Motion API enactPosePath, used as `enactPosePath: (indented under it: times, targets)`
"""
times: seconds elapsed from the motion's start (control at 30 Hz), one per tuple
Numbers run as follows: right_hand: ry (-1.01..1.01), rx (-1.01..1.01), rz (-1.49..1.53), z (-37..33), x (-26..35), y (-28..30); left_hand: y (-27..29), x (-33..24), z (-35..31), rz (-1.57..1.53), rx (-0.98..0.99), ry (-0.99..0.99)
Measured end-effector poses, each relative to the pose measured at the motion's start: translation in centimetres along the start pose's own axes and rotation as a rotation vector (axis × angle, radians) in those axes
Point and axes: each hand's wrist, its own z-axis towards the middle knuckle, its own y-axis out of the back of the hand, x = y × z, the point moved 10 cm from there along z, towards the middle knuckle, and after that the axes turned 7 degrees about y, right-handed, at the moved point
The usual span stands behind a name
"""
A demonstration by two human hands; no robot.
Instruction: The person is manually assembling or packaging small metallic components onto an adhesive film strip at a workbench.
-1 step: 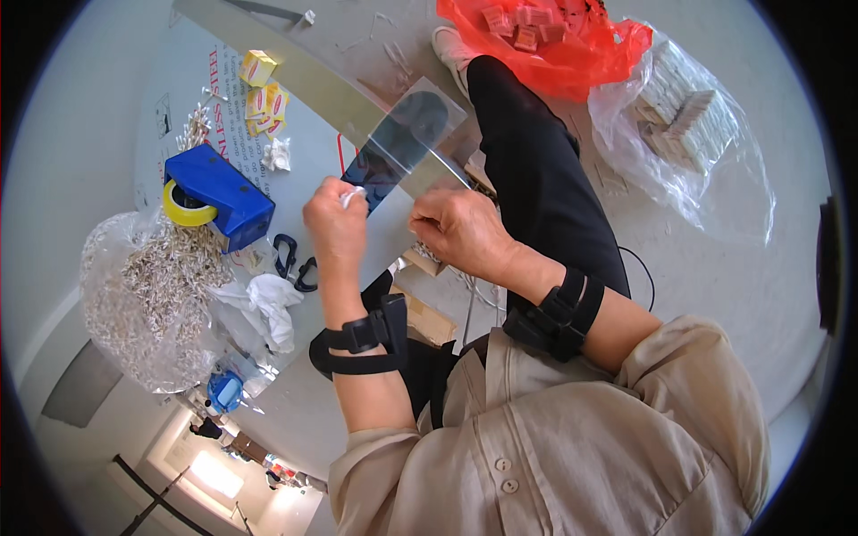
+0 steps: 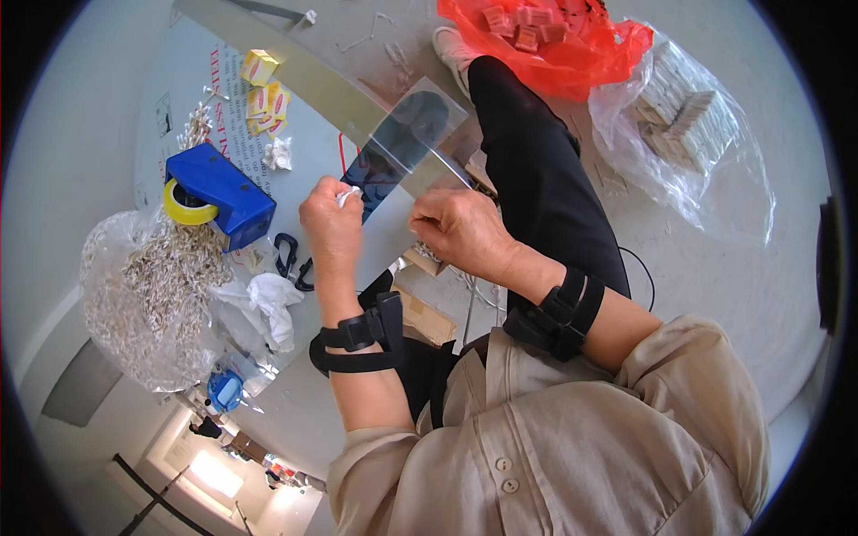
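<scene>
My left hand [image 2: 329, 228] is closed over the metal-topped table, and a small white crumpled wad [image 2: 348, 196], perhaps tissue, pokes out between its fingers. Beyond the table's near edge, my right hand [image 2: 465, 230] has its fingers curled in; whatever they may hold is hidden. In front of both hands lies a clear plastic sheet [image 2: 420, 121] with a rounded shape, reaching over the table edge. Another white crumpled piece [image 2: 278, 154] rests on the tabletop, near several yellow-and-white small boxes [image 2: 259, 67].
A blue tape dispenser [image 2: 223, 192] with yellow tape stands at left, beside a clear bag of cotton swabs [image 2: 165, 295]. Black scissors handles [image 2: 286, 255] and white crumpled plastic [image 2: 273, 308] lie nearby. On the floor are a red bag [image 2: 554, 45] and a clear bag of white packs [image 2: 693, 116].
My left hand has shifted slightly to the left with the white wad still in its fingers. My right hand stays in nearly the same place.
</scene>
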Motion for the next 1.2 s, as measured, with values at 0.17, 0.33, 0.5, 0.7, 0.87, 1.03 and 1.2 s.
enactPosePath:
  times: [0.17,0.33,0.5,0.7,0.87,1.03,1.2]
  targets:
    - [0.001,0.008,0.018,0.1,0.3,-0.1,-0.8,-0.4,-0.5,-0.042,0.024,-0.073]
    - [-0.023,0.026,-0.006,0.1,-0.1,0.0,0.0,-0.2,0.4,-0.024,-0.001,0.016]
    - [-0.015,0.021,0.008,0.2,0.3,0.0,0.2,-1.1,0.4,0.013,-0.068,-0.113]
    - [-0.030,0.035,0.003,0.2,0.1,-0.1,-0.5,-0.8,0.5,-0.007,-0.008,-0.066]
    - [-0.010,0.012,-0.005,0.1,0.1,0.1,-0.5,0.1,0.9,0.014,0.001,0.000]
    - [-0.007,-0.002,0.023,0.2,0.5,0.1,1.7,0.4,2.1,0.117,-0.152,-0.055]
    - [-0.016,0.034,0.010,0.2,0.0,-0.1,0.5,1.5,1.2,-0.060,-0.105,0.115]
